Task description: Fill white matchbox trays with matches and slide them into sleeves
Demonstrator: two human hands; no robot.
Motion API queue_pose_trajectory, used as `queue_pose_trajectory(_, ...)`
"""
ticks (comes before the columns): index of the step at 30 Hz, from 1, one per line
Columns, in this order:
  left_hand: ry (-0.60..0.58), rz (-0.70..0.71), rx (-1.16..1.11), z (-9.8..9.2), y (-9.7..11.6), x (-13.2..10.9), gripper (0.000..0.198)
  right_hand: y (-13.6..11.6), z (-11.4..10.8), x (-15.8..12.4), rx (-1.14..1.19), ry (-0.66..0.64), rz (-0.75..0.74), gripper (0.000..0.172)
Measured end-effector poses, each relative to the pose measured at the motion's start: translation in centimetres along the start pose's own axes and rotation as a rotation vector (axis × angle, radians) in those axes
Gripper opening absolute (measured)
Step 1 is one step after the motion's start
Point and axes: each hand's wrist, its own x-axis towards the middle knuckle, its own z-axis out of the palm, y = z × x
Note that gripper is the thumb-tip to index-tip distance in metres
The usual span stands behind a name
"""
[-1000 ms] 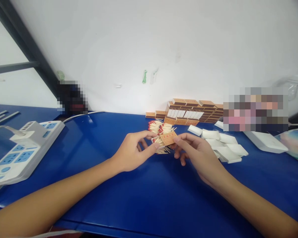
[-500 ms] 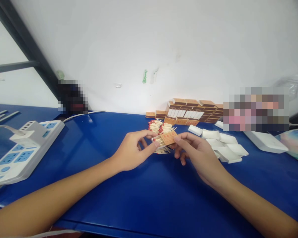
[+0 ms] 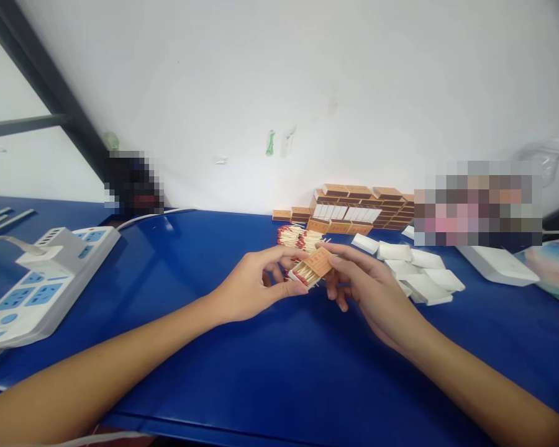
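Observation:
Between my two hands is a matchbox [image 3: 323, 262], tilted, its orange sleeve covering the right part of the tray. Red-tipped matches [image 3: 306, 271] show in the exposed left end of the tray. My left hand [image 3: 261, 282] grips that tray end, thumb at the front side and fingers behind. My right hand [image 3: 366, 276] pinches the sleeve with thumb and forefinger, its other fingers loosely curled below. Just behind the box lies a heap of loose matches [image 3: 294, 236], partly hidden by the box and my hands.
Stacked matchboxes [image 3: 368, 194] stand against the wall. White trays [image 3: 412, 273] lie piled right of my right hand, with a larger white box [image 3: 498, 267] beyond. A power strip [image 3: 46, 292] with a plugged-in adapter sits at the left of the blue table [image 3: 270, 379].
The matchbox has tilted, its left end turning down and towards me, so the match heads show more. My left thumb has shifted slightly right and lower along the tray.

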Motion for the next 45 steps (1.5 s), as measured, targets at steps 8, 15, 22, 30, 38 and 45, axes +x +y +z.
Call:
queue_pose_trajectory(8, 0.049, -0.043, 0.017, -0.3, -0.2, 0.2, 0.051, 0.3, 0.7, -0.6, -0.098, -0.237, -0.038, 0.053)
queue_pose_trajectory(15, 0.094, -0.054, 0.063, 0.0, 0.3, 0.0, 0.049, 0.2, 0.4, -0.5, -0.196, -0.224, -0.104, 0.05)
queue_pose_trajectory(22, 0.103, -0.014, 0.141, 0.1, 0.7, -0.2, 0.051, 0.4, 0.4, -0.5, -0.341, -0.137, -0.143, 0.055)
queue_pose_trajectory(30, 0.14, -0.002, 0.214, 0.2, 0.4, -0.3, 0.046, 1.1, 0.0, -0.5, -0.531, -0.069, -0.255, 0.047)
queue_pose_trajectory(38, 0.179, 0.018, 0.222, 0.0, 0.4, 0.0, 0.045, 1.0, -0.2, -0.5, -0.646, -0.044, -0.357, 0.048)
queue_pose_trajectory(45, 0.2, 0.054, 0.218, -0.1, 0.2, 0.0, 0.047, 1.0, -0.2, -0.6, -0.681, -0.028, -0.395, 0.047)
